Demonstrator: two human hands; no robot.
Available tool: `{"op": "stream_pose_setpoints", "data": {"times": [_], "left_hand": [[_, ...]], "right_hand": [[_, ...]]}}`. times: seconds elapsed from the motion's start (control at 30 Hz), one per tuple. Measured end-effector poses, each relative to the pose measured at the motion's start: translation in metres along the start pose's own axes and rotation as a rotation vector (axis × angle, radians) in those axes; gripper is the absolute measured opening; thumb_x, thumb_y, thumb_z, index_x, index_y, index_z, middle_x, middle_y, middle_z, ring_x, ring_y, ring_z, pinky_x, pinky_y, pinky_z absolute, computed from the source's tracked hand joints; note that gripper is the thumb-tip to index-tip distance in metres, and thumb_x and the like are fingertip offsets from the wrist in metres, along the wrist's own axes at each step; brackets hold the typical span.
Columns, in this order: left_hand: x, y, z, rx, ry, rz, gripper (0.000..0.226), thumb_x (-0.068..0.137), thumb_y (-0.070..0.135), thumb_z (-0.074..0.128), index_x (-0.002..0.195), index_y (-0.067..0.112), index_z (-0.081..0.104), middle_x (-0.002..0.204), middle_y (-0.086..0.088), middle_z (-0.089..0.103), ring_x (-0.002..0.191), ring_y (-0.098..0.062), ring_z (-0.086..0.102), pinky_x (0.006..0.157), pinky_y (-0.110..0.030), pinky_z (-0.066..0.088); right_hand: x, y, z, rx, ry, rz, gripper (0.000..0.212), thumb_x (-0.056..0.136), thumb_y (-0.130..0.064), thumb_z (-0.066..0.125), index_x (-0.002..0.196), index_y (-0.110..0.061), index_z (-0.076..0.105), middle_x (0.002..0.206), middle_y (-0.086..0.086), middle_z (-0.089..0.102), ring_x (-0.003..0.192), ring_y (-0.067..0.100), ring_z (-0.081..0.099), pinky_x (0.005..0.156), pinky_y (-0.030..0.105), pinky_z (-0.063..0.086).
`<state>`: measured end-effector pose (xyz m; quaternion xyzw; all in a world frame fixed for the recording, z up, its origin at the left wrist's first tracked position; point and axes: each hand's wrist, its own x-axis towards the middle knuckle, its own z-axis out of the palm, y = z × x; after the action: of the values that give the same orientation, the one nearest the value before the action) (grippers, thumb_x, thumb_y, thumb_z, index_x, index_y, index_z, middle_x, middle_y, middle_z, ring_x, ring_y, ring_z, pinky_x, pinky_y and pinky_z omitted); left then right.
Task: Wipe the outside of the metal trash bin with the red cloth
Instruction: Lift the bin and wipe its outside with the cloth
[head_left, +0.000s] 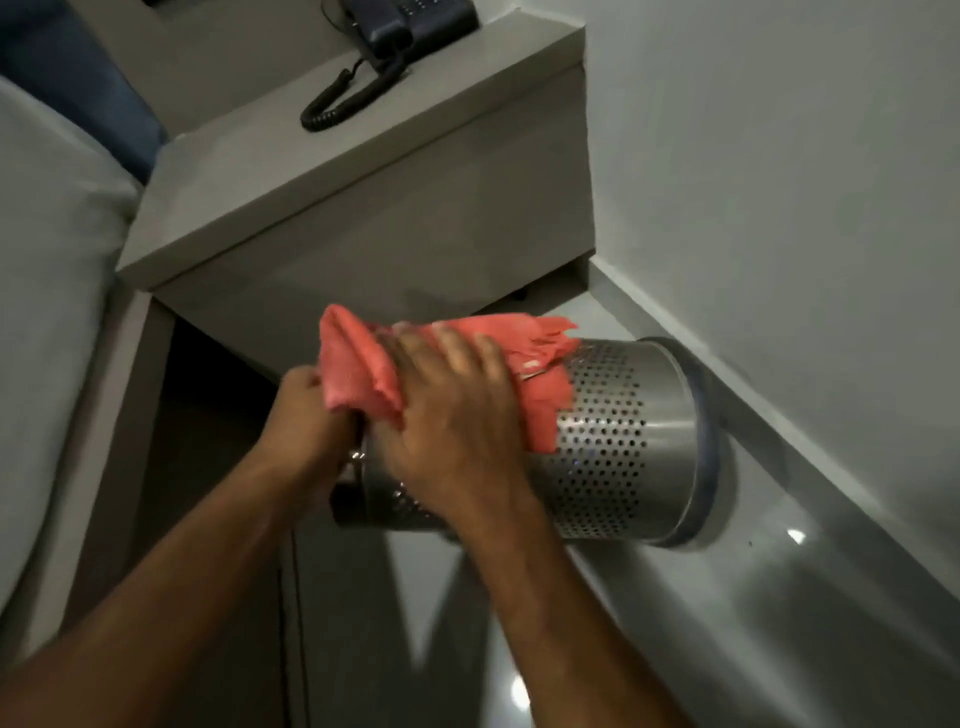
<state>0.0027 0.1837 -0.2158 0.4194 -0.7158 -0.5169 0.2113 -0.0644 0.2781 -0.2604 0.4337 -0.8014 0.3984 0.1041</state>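
The metal trash bin (618, 447), a perforated steel cylinder, is held off the floor and tipped on its side, its base pointing right toward the wall. The red cloth (358, 374) drapes over the bin's upper side near its open end. My right hand (452, 415) presses flat on the cloth against the bin's wall. My left hand (306, 415) grips the bin's rim at the left end, partly under the cloth's edge. The bin's opening is hidden behind my hands.
A grey bedside cabinet (363, 208) stands just behind the bin, with a dark corded phone (395, 31) on top. A bed with white linen (52, 312) lies to the left. A white wall (779, 182) and grey skirting run along the right above a glossy floor (727, 623).
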Motion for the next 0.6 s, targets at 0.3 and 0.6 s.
{"op": "stream_pose_setpoints", "data": {"times": [0.3, 0.6], "left_hand": [[0.015, 0.016, -0.003, -0.041, 0.072, -0.109, 0.045, 0.101, 0.037, 0.047, 0.062, 0.015, 0.051, 0.038, 0.004, 0.049, 0.029, -0.012, 0.046, 0.036, -0.020, 0.041], [0.021, 0.013, -0.014, -0.086, 0.071, -0.146, 0.026, 0.096, 0.019, 0.056, 0.084, -0.001, 0.069, 0.070, -0.014, 0.069, 0.064, -0.028, 0.067, 0.063, -0.035, 0.055]], "right_hand": [[-0.041, 0.068, -0.021, -0.162, 0.194, 0.594, 0.060, 0.094, -0.051, 0.036, 0.141, -0.016, 0.049, 0.145, 0.012, 0.054, 0.141, 0.035, 0.037, 0.118, 0.061, 0.012], [-0.018, -0.001, 0.015, -0.067, 0.035, 0.078, 0.062, 0.086, -0.049, 0.049, 0.141, -0.021, 0.048, 0.146, 0.005, 0.053, 0.137, 0.035, 0.043, 0.116, 0.055, 0.023]]}}
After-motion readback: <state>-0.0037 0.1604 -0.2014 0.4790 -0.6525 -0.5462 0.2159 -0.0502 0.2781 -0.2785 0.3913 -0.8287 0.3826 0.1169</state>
